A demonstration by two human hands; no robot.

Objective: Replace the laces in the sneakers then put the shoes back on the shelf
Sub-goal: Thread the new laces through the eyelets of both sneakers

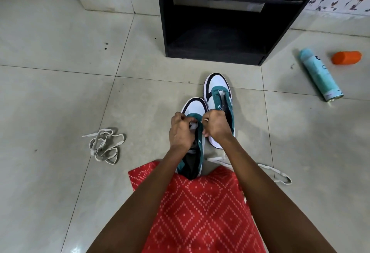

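- The near sneaker (pixel 195 108), smooth white with teal panels and a black toe rim, stood on the glossy tiled floor (pixel 60 92), touching the far sneaker (pixel 217 84).
- A flat woven white lace (pixel 269 169) trailed across the tiles to the right.
- The left hand (pixel 181 130) had its fingers curled, gripping the near sneaker at its teal eyelet flap.
- The right hand (pixel 215 125) was clenched, pinching the white lace's end by the eyelets.
- A greyish crumpled lace (pixel 94 134) lay well apart, left.
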